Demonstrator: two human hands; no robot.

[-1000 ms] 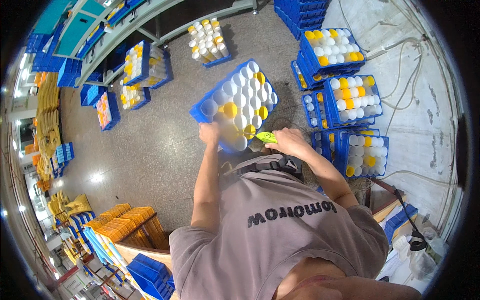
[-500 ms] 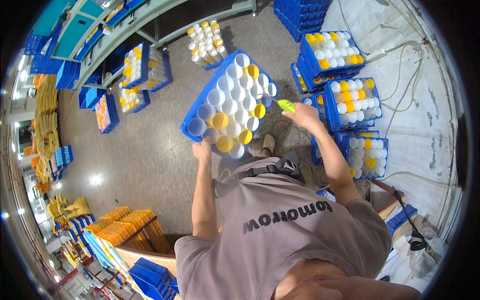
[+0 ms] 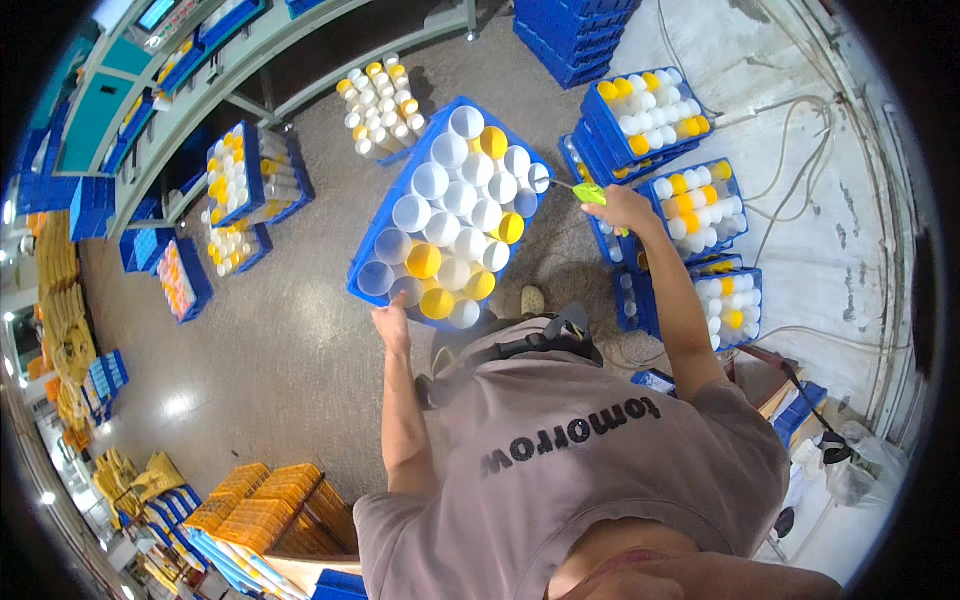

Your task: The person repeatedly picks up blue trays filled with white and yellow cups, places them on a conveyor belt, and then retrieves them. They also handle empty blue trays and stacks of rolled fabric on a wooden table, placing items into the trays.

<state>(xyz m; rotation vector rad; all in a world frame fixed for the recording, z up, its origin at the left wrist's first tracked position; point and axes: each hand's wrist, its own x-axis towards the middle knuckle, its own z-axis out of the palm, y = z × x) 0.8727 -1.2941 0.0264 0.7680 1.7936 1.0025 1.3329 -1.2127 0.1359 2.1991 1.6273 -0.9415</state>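
- My left hand [image 3: 392, 322] is curled on the near left end of the blue crate [image 3: 411, 190]. It has a hold on the edge, but I can't see all my fingers.
- My right hand [image 3: 625, 208] is closed around a bright green handle, part of a thin metal tool [image 3: 590, 193].
- The crate is in front of my tummy, a bit to the left. Its long way runs on a slant, from near left to far right.
- The crate is full of round tubes. Most are white tubes [image 3: 460, 197], and some are yellow tubes [image 3: 424, 261]. Their open ends look up at me.
- The tool points left, away from my right hand, to the corner tube [image 3: 539, 178] on the crate's right side. I can't tell if the tip touches it.
- My right hand is the nearer one to that corner tube. My left hand is well apart from it, down at the other end.
- More blue crates [image 3: 605, 125] with tubes are stacked to my right, near the wall.
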